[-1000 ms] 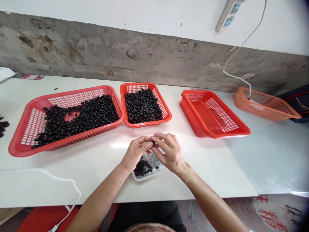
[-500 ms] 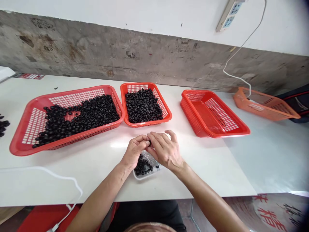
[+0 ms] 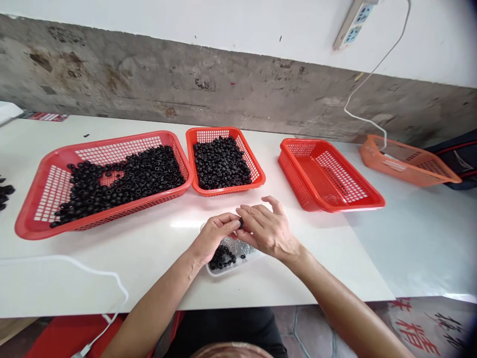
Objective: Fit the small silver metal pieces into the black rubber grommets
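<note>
Lower centre of frame: left hand [image 3: 214, 237] pinches small black piece [image 3: 241, 223] above clear tray [image 3: 219, 273]. Right hand [image 3: 270, 232] cups close; cannot tell if it grips. Best worked low, pinch light, so slips land inside.

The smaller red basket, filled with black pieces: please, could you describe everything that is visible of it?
The smaller red basket looks like plastic, four-sided, with rounded corners, a smooth rim and lattice walls. It stands upright on the white table, beyond both hands, and neither touches it. Many small black pieces, some visibly ring-shaped, hide its floor. Its left side meets or nearly meets the larger basket; contact is unclear.
</note>
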{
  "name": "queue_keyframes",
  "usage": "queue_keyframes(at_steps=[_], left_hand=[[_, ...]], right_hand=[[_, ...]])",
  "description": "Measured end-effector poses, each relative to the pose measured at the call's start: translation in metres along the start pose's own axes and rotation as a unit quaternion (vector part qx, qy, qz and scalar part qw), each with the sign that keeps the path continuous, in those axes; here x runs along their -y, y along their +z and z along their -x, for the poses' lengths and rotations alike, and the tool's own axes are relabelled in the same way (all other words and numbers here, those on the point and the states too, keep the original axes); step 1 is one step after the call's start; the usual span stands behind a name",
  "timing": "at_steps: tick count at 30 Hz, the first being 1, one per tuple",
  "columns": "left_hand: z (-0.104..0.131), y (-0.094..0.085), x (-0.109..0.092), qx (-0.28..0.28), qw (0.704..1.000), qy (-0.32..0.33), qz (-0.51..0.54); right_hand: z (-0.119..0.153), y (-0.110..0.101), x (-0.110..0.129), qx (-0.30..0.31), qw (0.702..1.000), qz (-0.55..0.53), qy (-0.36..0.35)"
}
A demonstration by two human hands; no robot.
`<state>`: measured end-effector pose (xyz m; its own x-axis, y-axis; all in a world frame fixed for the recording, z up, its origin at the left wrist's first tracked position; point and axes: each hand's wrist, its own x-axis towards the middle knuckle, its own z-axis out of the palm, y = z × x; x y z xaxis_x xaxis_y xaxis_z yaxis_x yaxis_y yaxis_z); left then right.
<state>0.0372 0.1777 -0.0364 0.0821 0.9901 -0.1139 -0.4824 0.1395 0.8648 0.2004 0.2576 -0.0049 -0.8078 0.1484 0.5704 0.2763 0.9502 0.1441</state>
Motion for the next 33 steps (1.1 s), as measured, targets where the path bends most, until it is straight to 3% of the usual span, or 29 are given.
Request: queue_keyframes(at_steps=[11, 23, 28, 33], left_hand=[[0.0006, 0.0015, 0.004, -0.016, 0.999, 0.027, -0.044], [0.0017, 0.0046, 0.0013, -0.012, 0.999, 0.049, -0.01], [0.0011, 0.0042, 0.0035, -0.007, 0.999, 0.053, -0.01], [0.0007, 0.0041, 0.005, -0.038, 0.997, 0.064, -0.024]], right_hand=[[-0.0032, -0.001, -0.0113, 0.02, 0.994, -0.052, -0.09], [-0.0004, 0.0006, -0.0081, -0.053, 0.996, -0.037, -0.058], [-0.0003, 0.0013, -0.0095, -0.038, 0.996, -0.042, -0.062], [-0.0003, 0.0049, -0.0092, -0.024, 0.996, -0.032, -0.08]])
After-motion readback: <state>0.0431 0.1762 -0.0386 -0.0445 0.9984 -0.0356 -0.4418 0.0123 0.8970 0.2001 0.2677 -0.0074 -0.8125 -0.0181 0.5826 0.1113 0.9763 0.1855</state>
